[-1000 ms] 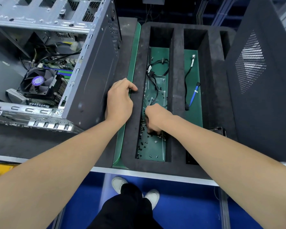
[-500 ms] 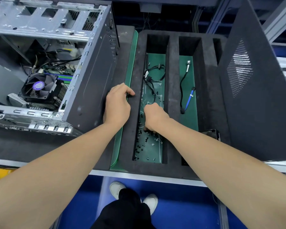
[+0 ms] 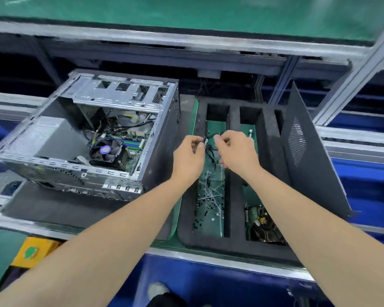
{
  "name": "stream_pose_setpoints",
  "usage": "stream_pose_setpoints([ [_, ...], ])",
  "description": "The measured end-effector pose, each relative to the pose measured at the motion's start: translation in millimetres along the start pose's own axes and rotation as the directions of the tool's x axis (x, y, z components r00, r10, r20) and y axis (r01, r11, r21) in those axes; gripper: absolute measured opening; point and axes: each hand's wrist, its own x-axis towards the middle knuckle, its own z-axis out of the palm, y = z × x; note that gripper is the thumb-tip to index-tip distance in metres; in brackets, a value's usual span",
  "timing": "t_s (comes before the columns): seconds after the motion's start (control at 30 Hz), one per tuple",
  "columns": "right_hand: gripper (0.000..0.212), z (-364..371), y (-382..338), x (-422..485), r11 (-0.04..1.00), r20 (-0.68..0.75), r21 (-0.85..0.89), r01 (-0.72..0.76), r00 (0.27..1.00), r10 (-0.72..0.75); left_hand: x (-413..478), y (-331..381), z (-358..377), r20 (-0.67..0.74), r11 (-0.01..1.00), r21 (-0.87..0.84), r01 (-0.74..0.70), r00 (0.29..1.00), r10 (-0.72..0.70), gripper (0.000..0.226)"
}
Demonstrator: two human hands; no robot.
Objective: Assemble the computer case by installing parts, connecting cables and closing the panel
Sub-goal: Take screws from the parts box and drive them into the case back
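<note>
Left hand [image 3: 187,157] and right hand [image 3: 236,152] curl their fingers, pinching a black cable [image 3: 210,152] between them above the foam tray [image 3: 208,243]. Below them, one slot holds loose screws [image 3: 205,209]. The next slot, beside the right forearm, holds a circuit board [image 3: 262,222]. The open computer case [image 3: 111,138] sits left of the left hand.

Bright, even overhead light washes the scene, leaving soft shadows inside the open grey steel computer case [image 3: 111,138] and the deep slots of the black foam parts tray [image 3: 233,120]; motion blur smears the silver aluminium rails [image 3: 142,38] behind, and the wide lens bows straight lines toward the edges
</note>
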Motion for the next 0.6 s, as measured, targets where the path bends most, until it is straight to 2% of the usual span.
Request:
stream_pose_setpoints([
  [0.1, 0.034, 10.9, -48.7, -10.8, 0.991, -0.108, 0.066, 0.113, 0.989, -0.105, -6.1, 33.4, -28.7, -0.024, 0.997, -0.045, -0.061, 0.998, 0.06, 0.02],
  [0.23, 0.028, 32.6, -114.0, -30.3, 0.952, -0.157, 0.142, 0.272, 0.956, -0.249, -14.8, 53.0, -90.2, -0.13, 0.988, -0.14, -0.071, 0.99, 0.052, 0.022],
  [0.43, 0.022, 98.7, -197.6, -64.9, 0.892, -0.031, 0.245, 0.381, 0.922, -0.385, -39.3, 27.0, -208.5, -0.286, 0.993, -0.091, -0.08, 0.957, 0.051, 0.018],
  [0.6, 0.021, 186.8, -272.7, -109.8, 0.869, 0.081, 0.295, 0.397, 0.896, -0.437, -74.4, -20.2, -310.5, -0.453, 0.996, -0.076, -0.039, 0.892, 0.001, 0.015],
])
